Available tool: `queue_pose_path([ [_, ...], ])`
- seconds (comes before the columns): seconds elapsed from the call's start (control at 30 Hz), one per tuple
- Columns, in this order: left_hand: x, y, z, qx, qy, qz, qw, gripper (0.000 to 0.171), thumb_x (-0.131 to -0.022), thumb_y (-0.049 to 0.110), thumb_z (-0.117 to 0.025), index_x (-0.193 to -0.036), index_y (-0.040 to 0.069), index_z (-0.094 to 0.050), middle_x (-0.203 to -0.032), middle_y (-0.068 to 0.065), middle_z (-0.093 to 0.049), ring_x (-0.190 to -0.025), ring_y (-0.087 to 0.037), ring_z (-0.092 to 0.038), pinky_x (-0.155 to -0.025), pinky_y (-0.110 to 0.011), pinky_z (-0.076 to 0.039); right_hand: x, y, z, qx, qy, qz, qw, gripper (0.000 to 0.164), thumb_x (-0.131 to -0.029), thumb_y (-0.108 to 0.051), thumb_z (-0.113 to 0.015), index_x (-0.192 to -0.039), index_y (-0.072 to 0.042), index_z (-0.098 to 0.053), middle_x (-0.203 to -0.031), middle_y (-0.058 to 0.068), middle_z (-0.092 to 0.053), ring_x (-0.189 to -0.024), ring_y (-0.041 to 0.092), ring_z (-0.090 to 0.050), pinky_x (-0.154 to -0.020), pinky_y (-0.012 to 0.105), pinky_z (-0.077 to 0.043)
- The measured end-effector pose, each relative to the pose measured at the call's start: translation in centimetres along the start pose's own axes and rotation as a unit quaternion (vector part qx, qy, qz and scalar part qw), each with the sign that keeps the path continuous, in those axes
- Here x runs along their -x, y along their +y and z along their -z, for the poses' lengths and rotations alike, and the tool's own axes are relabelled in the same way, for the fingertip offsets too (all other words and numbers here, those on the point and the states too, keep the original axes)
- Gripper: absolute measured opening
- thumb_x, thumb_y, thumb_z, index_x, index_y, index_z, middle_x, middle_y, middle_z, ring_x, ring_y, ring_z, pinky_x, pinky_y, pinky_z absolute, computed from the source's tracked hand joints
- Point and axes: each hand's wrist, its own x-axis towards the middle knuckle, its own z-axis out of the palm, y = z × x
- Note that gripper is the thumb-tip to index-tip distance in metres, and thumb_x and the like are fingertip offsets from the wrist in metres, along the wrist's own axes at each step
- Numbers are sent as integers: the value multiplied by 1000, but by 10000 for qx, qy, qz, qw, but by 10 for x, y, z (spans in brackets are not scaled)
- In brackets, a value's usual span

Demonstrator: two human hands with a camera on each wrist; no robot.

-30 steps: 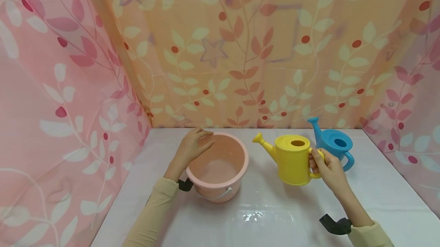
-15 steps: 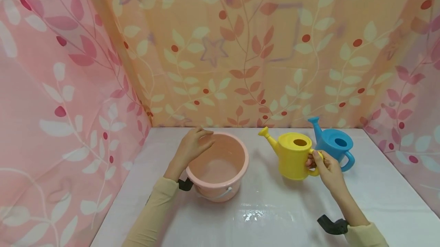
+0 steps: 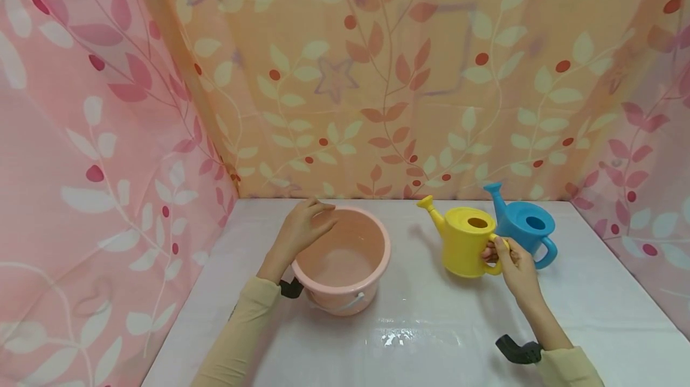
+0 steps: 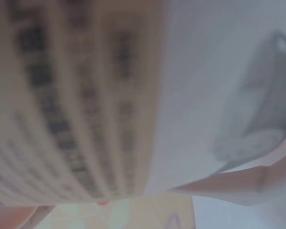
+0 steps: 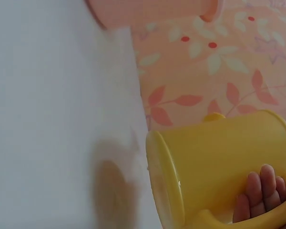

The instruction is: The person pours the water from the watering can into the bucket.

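Observation:
A yellow watering can [image 3: 465, 249] hangs above the table, its spout pointing left. My right hand [image 3: 517, 270] grips its handle, and in the right wrist view the curled fingers [image 5: 268, 183] show inside the handle loop, with the can's base clear of its shadow. Close behind it to the right stands a blue watering can [image 3: 530, 225]. My left hand [image 3: 304, 231] is at the left rim of a pink bucket [image 3: 345, 297], fingers loosely extended over the opening. The left wrist view is mostly filled by a blurred surface with a printed label [image 4: 76, 95].
A white-covered table [image 3: 431, 357] has wet, shiny patches [image 3: 396, 336] in front of the bucket. Patterned cloth walls [image 3: 345, 105] close off the back and both sides. The bucket's white wire handle [image 3: 353, 301] hangs down at its front.
My right hand has moved the yellow watering can to the right and slightly back, closer to the blue one. The left hand, bucket and blue can have stayed in place.

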Motion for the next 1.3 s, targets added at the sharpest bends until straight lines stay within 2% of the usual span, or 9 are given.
queue_pose_path([
  [0.17,0,-1,0,-35,22,-43,10000,33,-80,30,-73,-107,13,-70,-84,-2,-54,-74,-14,-47,-66,-29,-41,-16,67,-3,-263,65,64,9996,36,-98,-38,-41,-111,-8,-56,-91,0,-64,-82,5,-60,-69,10,-49],
  [0.3,0,-2,-1,-33,5,-54,10000,33,-79,31,-73,-107,13,-70,-85,-4,-54,-75,-15,-48,-67,-30,-42,-20,80,-3,-651,56,88,9978,34,-98,-33,-43,-112,-5,-55,-92,5,-64,-82,8,-60,-68,11,-49],
  [0.37,0,-2,-1,-28,-15,-41,10000,33,-80,31,-73,-107,14,-70,-85,-4,-54,-75,-15,-48,-67,-30,-42,-20,80,-3,-670,34,30,9977,34,-99,-34,-41,-113,-5,-54,-93,5,-63,-83,8,-60,-68,10,-49],
  [0.5,0,-2,-2,-26,-34,3,10000,33,-80,32,-73,-108,14,-70,-85,-2,-54,-76,-15,-48,-68,-30,-42,-19,83,-7,-256,288,-90,9992,41,-98,-43,-36,-112,-9,-52,-95,4,-62,-85,7,-61,-71,8,-48],
  [0.77,0,-1,-1,11,-72,85,9999,32,-80,31,-73,-108,14,-70,-84,-2,-52,-75,-15,-47,-67,-30,-41,-18,87,-12,-97,537,-208,9983,43,-98,-47,-34,-112,-10,-51,-95,2,-61,-85,6,-59,-72,6,-46],
  [0.9,0,0,0,12,-55,62,10000,32,-80,30,-73,-108,14,-70,-83,-1,-52,-75,-15,-46,-67,-30,-41,-17,81,-12,-235,423,-251,9985,43,-98,-45,-35,-112,-7,-50,-97,3,-61,-87,5,-58,-72,5,-46],
  [1.03,0,1,1,5,-42,44,10000,32,-80,30,-73,-107,13,-70,-83,-1,-52,-75,-15,-47,-67,-30,-41,-15,78,-14,-120,320,-311,9989,45,-98,-48,-32,-113,-9,-49,-99,1,-60,-88,3,-57,-73,4,-45],
  [1.13,0,1,1,35,-65,69,9999,32,-81,31,-72,-107,13,-70,-82,-2,-51,-75,-16,-47,-67,-30,-41,-12,69,-15,-90,240,-389,9989,51,-95,-54,-31,-115,-10,-48,-101,-1,-59,-90,0,-55,-74,3,-44],
  [1.3,0,0,1,131,-145,110,9997,33,-82,31,-71,-109,13,-70,-84,-8,-53,-77,-23,-50,-68,-31,-40,-3,34,-11,-162,-98,-502,9986,58,-95,-54,-31,-118,-3,-47,-105,4,-60,-93,-1,-53,-76,4,-43],
])
